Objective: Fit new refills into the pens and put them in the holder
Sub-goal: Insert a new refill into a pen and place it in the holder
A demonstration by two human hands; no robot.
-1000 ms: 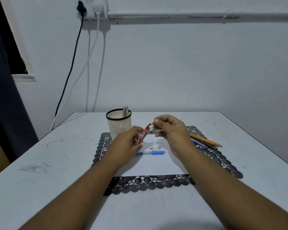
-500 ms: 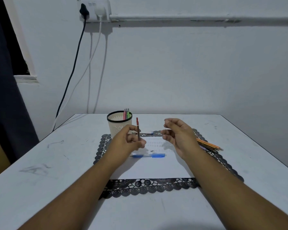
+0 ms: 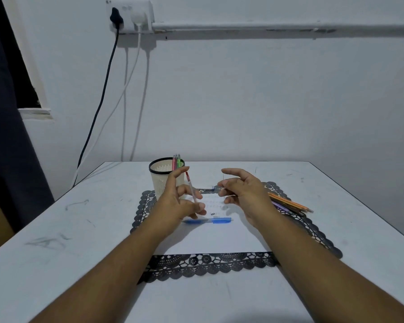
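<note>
My left hand (image 3: 175, 206) pinches a thin red-tipped pen (image 3: 190, 187) low on its barrel between thumb and curled fingers, forefinger stretched up alongside it — the pen stands nearly upright, tilted toward 11 o'clock. My right hand (image 3: 245, 194) hovers apart at 3 o'clock from it, fingers loosely curled; a thin pale refill (image 3: 216, 188) seems to stick out of them toward the left, though I cannot tell how firmly it is held. At 6 o'clock from the hands a blue pen (image 3: 210, 221) lies flat on white paper (image 3: 210, 241) over a black lace mat (image 3: 205, 264). The cream holder (image 3: 161, 180), at 12 o'clock behind my left hand, has pink and green pens (image 3: 176, 160) in it. More pens (image 3: 289, 205) lie at 3 o'clock beyond my right wrist.
</note>
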